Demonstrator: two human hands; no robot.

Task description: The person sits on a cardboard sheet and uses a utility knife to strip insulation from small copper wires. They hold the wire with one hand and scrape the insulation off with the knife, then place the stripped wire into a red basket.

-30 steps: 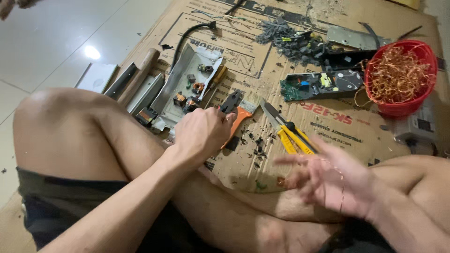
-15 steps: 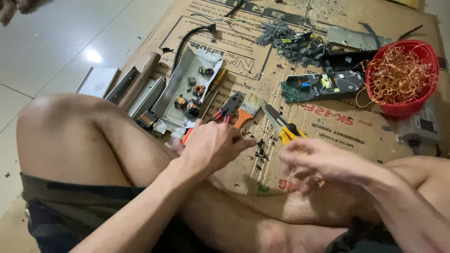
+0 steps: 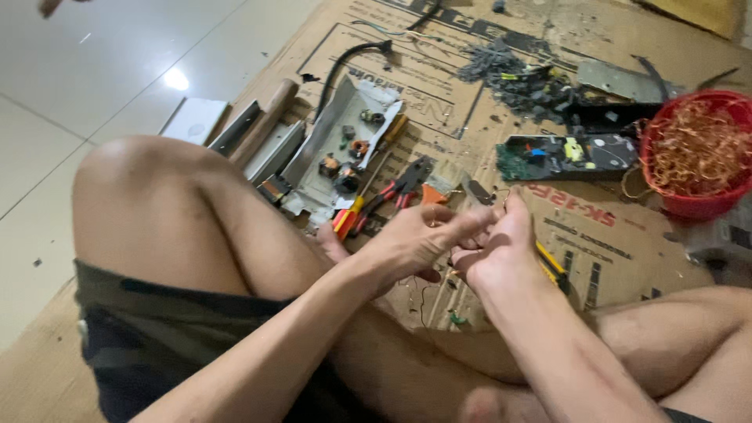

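left hand (image 3: pixel 411 239) has joined right hand (image 3: pixel 493 251), above cardboard (image 3: pixel 627 235) beside pliers (image 3: pixel 392 196).

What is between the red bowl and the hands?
In the head view, a circuit board lies between the red bowl and the hands.

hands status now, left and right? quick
Left hand: fingers curled, pinching something small against the right hand; what it is cannot be told.
Right hand: fingers curled, meeting the left; any item in its grip is hidden.

Pliers (image 3: pixel 395 192) just beyond hands; knee (image 3: pixel 149 196) leftward
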